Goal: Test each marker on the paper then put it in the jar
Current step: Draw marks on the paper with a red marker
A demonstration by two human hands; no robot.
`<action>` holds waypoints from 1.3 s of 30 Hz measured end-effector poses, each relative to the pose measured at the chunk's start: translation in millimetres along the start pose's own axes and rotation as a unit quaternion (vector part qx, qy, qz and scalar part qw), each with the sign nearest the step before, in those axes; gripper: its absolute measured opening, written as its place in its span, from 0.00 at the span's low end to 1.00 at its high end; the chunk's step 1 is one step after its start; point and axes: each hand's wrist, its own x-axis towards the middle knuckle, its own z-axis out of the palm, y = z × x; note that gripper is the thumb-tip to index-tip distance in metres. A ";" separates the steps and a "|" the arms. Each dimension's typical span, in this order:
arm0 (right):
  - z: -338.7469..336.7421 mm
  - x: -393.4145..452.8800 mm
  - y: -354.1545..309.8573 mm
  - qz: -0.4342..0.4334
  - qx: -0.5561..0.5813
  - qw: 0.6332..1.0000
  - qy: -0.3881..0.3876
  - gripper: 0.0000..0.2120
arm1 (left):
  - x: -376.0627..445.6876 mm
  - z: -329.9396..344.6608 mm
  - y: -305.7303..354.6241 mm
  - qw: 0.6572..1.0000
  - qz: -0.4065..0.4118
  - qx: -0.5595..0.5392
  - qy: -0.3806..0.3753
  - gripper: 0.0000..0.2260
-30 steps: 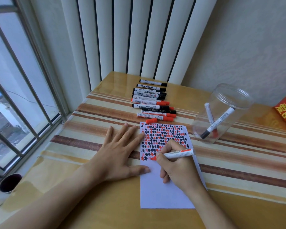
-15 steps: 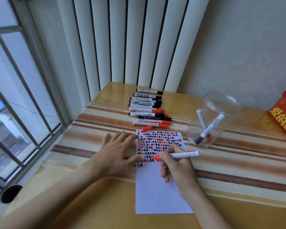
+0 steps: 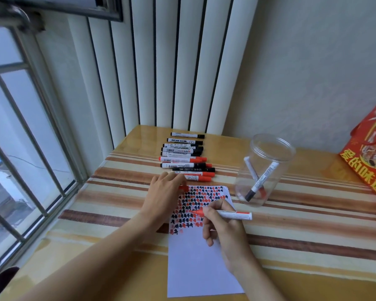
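While holding a red marker (image 3: 224, 213) in the right hand (image 3: 224, 231) – tip over the paper (image 3: 202, 263) on the desk (image 3: 313, 235). Left hand (image 3: 163, 196) closing its grip on a red cap (image 3: 183, 188) – jar (image 3: 263, 170) near, two markers inside.

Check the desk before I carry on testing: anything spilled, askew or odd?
Nothing spilled. One loose red cap lies at the paper's top corner under the left hand, off the uncapped red marker in the right hand.
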 end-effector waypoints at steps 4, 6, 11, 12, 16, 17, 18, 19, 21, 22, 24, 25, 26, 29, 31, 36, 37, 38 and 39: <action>-0.5 0.5 -1.5 -0.016 0.046 0.999 0.007 0.04 | -35.5 -23.4 2.3 0.995 0.015 -0.093 0.029 0.07; -0.2 0.6 -0.4 -0.037 0.036 0.999 0.006 0.04 | -51.7 -30.9 4.4 0.991 0.020 -0.127 0.037 0.07; 0.6 -0.9 3.7 -0.067 -0.007 0.998 -0.014 0.04 | -66.9 -31.5 8.4 0.987 0.034 -0.150 0.038 0.09; 0.7 -1.3 2.9 -0.071 -0.012 0.997 -0.019 0.04 | -67.6 -31.6 9.5 0.987 0.043 -0.152 0.036 0.09; -2.7 -0.5 -1.1 -0.086 -0.015 0.996 -0.017 0.05 | -69.0 -31.2 6.4 0.985 0.058 -0.158 0.029 0.09; -3.6 -0.2 -1.8 -0.090 -0.012 0.996 -0.015 0.05 | -68.7 -31.1 4.9 0.985 0.050 -0.162 0.032 0.09; -3.9 0.2 -2.3 -0.093 -0.014 0.995 -0.016 0.06 | -68.1 -31.1 4.2 0.984 0.044 -0.167 0.036 0.10; -4.3 0.7 -1.0 -0.092 -0.018 0.995 -0.022 0.07 | -67.7 -31.3 4.2 0.984 0.046 -0.170 0.039 0.10; -2.6 1.3 1.5 -0.088 -0.035 0.994 -0.047 0.05 | -68.1 -32.5 7.2 0.982 0.074 -0.172 0.037 0.09; -1.3 1.1 3.2 -0.086 -0.044 0.993 -0.064 0.04 | -68.7 -33.1 9.3 0.980 0.094 -0.174 0.031 0.08; -0.1 1.0 5.2 -0.083 -0.060 0.990 -0.095 0.04 | -69.9 -33.6 12.5 0.977 0.121 -0.176 0.020 0.09; -1.2 0.8 4.7 -0.082 -0.067 0.989 -0.105 0.04 | -70.0 -33.2 12.2 0.976 0.124 -0.177 0.019 0.10; -1.8 -0.3 2.0 -0.077 -0.062 0.988 -0.116 0.02 | -69.9 -32.4 11.0 0.976 0.122 -0.180 0.024 0.10; -7.9 -0.3 -4.5 -0.012 0.008 0.990 -0.139 0.20 | -68.2 -28.4 3.9 0.978 0.118 -0.169 0.035 0.09; -11.9 1.2 -7.4 0.017 0.028 0.989 -0.146 0.24 | -66.5 -25.4 0.2 0.982 0.126 -0.139 0.023 0.12; -22.9 4.5 -19.4 -0.020 -0.106 0.989 -0.097 0.08 | -63.3 -25.4 -9.0 0.986 0.146 -0.076 0.013 0.10; -27.1 5.6 -22.1 -0.040 -0.137 0.986 -0.084 0.06 | -62.5 -26.5 -11.0 0.987 0.141 -0.070 0.009 0.10; -30.6 6.6 -23.9 -0.067 -0.178 0.979 -0.074 0.06 | -62.0 -27.4 -12.2 0.988 0.139 -0.066 0.003 0.11; -32.0 7.2 -24.2 -0.097 -0.225 0.967 -0.069 0.07 | -62.0 -28.0 -12.3 0.988 0.142 -0.063 -0.008 0.12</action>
